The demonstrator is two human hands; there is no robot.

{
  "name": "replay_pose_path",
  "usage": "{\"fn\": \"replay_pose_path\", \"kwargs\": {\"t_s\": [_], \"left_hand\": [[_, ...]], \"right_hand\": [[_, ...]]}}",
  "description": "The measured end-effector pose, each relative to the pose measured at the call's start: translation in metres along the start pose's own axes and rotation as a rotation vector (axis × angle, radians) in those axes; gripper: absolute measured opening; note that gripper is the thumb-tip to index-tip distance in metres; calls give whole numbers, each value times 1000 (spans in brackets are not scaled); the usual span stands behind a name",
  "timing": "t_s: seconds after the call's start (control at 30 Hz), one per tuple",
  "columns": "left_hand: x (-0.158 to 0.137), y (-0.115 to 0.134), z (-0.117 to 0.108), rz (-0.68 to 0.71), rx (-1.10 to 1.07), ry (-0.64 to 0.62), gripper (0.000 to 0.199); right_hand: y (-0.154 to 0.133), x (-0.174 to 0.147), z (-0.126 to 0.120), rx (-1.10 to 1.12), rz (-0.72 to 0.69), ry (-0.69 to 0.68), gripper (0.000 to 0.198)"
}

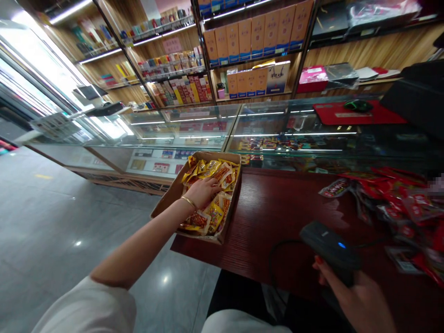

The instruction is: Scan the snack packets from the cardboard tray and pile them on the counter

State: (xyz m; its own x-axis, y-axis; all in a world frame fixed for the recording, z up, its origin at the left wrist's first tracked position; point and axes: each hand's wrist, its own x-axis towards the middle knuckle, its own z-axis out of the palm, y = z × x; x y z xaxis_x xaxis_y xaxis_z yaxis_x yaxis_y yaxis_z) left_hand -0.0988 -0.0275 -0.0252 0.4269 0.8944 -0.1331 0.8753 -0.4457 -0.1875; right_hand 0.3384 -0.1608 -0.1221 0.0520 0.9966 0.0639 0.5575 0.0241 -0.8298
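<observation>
My left hand (204, 193), with a gold bangle at the wrist, reaches into a shallow cardboard box (166, 199). Its fingers lie stretched over yellow snack packets (215, 213) and touch them; no packet is lifted. The box stands on the corner of the dark red wooden table (256, 222), its left side reaching past the edge. In my right hand (364, 298) is a black barcode scanner (329, 247) with a lit blue light, its head pointing forward and left above the tabletop. The scanner's grip is partly hidden by my fingers.
Red snack packets (395, 203) lie piled at the table's right side. A scanner cable (272, 259) curves over the tabletop. Behind runs a glass display counter (277, 120) with a mouse (358, 106) on a red mat (326, 114). Stocked shelves (255, 54) line the wall.
</observation>
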Motion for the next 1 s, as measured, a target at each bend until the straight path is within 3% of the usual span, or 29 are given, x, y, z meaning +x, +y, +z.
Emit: {"fn": "replay_pose_path", "kwargs": {"t_s": [0.13, 0.27, 0.37, 0.43, 0.5, 0.53, 0.6, 0.67, 0.8, 0.9, 1.0], "left_hand": [[-14, -7, -18, -29, 31, 25, 39], [-48, -13, -48, -297, -2, 53, 41], [-72, 1, -69, -576, -155, 225, 42], [-78, 27, -76, -684, -451, 400, 46], [-74, 65, -73, -666, -912, 494, 49], [-67, 87, -68, -613, -1173, 483, 49], [-48, 130, -52, -537, -1643, 380, 50], [-26, 165, -33, -525, -1961, 294, 51], [9, 195, -9, -567, -2215, 295, 60], [19, 192, -4, -572, -2259, 297, 67], [24, 188, -1, -576, -2287, 268, 54]], "right_hand": [[2, -2, -3, 6, 42, 6, 31], [1, -2, -4, 18, 90, 11, 31], [-2, -2, -2, 29, 107, 6, 32], [-5, -2, -2, 52, 117, 10, 35], [-8, -1, -3, 78, 125, 12, 37], [-10, 0, -4, 91, 140, 1, 37], [-15, 0, -7, 107, 192, -12, 37], [-18, -1, -9, 127, 246, 16, 38], [-20, -4, -14, 154, 252, 46, 41], [-17, -5, -18, 186, 278, 22, 40], [-15, -3, -18, 205, 284, 24, 40]]}}
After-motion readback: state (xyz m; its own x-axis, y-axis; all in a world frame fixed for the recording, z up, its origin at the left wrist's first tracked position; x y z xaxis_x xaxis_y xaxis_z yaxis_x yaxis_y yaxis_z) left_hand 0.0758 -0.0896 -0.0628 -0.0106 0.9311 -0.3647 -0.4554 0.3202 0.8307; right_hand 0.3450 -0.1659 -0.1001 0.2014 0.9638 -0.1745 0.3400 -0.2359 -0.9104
